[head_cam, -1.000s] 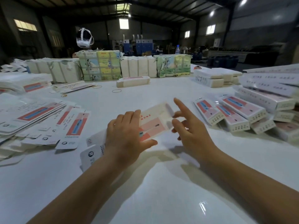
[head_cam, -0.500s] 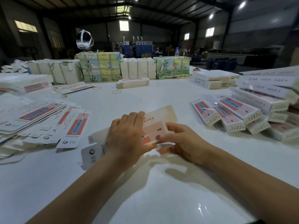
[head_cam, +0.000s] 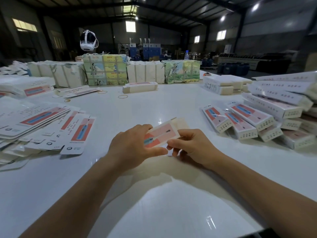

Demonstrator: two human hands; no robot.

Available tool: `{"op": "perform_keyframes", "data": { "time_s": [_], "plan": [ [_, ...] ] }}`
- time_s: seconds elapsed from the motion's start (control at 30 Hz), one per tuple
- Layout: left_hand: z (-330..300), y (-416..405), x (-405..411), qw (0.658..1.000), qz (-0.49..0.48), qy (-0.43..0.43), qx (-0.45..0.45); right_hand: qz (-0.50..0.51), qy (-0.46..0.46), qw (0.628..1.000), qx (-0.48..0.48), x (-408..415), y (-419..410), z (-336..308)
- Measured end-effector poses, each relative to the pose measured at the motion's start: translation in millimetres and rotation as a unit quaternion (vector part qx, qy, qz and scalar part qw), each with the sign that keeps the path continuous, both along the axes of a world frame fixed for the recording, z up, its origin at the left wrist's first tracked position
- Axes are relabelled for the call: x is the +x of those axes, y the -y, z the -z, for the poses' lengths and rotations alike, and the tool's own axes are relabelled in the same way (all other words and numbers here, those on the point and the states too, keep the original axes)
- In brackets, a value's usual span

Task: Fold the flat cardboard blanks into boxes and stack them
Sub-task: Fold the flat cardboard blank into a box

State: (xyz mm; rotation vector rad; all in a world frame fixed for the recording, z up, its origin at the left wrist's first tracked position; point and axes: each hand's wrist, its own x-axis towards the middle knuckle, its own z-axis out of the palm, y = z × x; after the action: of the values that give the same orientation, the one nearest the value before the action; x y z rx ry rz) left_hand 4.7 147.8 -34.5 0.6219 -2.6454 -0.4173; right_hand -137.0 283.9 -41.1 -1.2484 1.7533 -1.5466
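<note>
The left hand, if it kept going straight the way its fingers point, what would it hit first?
The left hand already grips the cardboard blank; beyond that, probably the folded boxes at right, though depth is unclear.

Glossy, smooth white table top (head_cam: 154,103), mirroring the ceiling lamps. Printed card with a slight sheen on the flat blanks (head_cam: 42,121) and the folded boxes (head_cam: 252,115); plain matt buff on the inner flap of the held blank (head_cam: 163,133). Torn, wrinkled paper wrap round the bundles (head_cam: 104,69). Thin rubber bands (head_cam: 122,96). Clear plastic bottle (head_cam: 186,54). Shiny white plastic headset (head_cam: 88,40).
</note>
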Motion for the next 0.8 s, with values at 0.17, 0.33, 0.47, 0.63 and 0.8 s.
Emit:
{"op": "perform_keyframes", "data": {
  "time_s": [0.17, 0.33, 0.47, 0.63, 0.8],
  "plan": [
    [1.8, 8.8, 5.2, 0.997, 0.0, -0.036, 0.064, 0.077, 0.014, 0.996, -0.044, -2.9, 0.9, 0.6],
    [3.4, 14.4, 8.0, 0.994, -0.03, -0.087, 0.058, 0.206, -0.044, 0.965, -0.155, -3.5, 0.0, 5.1],
    [4.1, 13.3, 7.2, 0.995, -0.029, -0.082, 0.051, 0.179, -0.065, 0.969, -0.16, 6.1, 4.4, 7.8],
    [6.8, 5.9, 0.2, 0.997, -0.036, -0.061, -0.01, 0.18, -0.085, 0.972, -0.128, 7.4, 3.6, 8.6],
    [9.5, 7.4, 1.4, 0.998, -0.035, -0.041, -0.032, 0.167, -0.115, 0.974, -0.097, 7.8, 0.4, 6.6]
  ]
}}
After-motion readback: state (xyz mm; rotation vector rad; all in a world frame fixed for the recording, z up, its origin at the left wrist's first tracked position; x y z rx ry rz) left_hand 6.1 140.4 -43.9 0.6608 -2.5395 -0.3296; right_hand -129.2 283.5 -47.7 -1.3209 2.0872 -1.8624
